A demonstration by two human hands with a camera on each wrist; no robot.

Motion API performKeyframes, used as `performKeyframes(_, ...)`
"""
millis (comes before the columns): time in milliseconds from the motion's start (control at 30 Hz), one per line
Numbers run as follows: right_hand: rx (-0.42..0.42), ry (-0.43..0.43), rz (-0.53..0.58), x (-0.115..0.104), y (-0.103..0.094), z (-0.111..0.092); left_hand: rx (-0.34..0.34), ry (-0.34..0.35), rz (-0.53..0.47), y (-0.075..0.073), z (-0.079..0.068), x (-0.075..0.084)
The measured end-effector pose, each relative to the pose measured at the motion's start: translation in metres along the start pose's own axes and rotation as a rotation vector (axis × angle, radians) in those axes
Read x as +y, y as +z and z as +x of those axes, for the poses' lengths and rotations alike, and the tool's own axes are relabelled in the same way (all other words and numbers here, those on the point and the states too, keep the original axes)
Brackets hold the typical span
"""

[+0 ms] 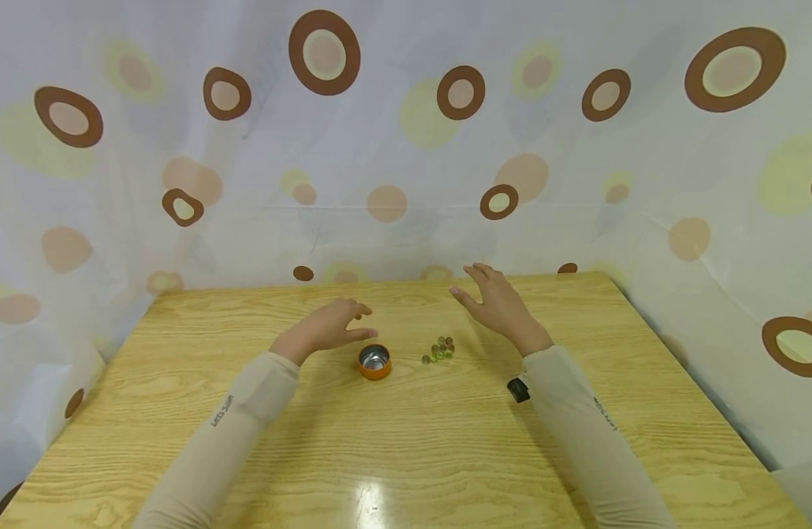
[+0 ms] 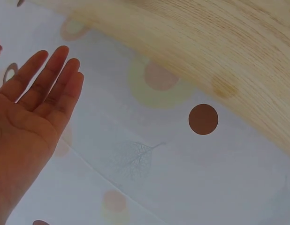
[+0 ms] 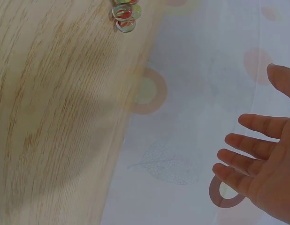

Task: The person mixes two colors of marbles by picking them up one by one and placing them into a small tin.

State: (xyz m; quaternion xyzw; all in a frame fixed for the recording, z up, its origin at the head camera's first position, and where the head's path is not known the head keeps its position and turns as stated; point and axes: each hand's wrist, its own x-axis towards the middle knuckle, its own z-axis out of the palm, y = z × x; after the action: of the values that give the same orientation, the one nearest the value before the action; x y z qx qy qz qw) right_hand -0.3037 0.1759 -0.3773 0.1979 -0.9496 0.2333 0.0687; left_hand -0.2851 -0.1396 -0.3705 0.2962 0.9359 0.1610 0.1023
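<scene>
A small orange bowl [image 1: 375, 371] with a shiny metal inside stands upright on the wooden table. Just behind and left of it hovers my left hand [image 1: 331, 325], touching nothing; its fingers look straight in the left wrist view. To the bowl's right lies a loose cluster of clear glass marbles [image 1: 442, 348], several of them with coloured swirls; part of the cluster shows at the top of the right wrist view. My right hand [image 1: 501, 303] is raised behind and to the right of the marbles, fingers spread and holding nothing.
The wooden table [image 1: 406, 441] ends at a back edge close beyond both hands. A white curtain [image 1: 392, 132] with brown, peach and yellow spots hangs behind it and at both sides. A small black object [image 1: 518, 390] sits by the right cuff.
</scene>
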Motion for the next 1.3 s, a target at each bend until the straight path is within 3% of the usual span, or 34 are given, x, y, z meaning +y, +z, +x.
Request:
performKeyframes(367,-0.005,0.002,0.003,0.0,0.002,-0.001,-0.074,0.066,-0.021,0.011,0.0,-0.001)
performKeyframes(600,-0.019,0.01,0.006,0.0,0.005,-0.002,-0.092,0.053,-0.004,0.019,-0.002,-0.001)
performKeyframes(1300,-0.04,0.018,0.015,0.0,0.008,-0.004,-0.064,0.048,-0.066,0.028,0.002,-0.002)
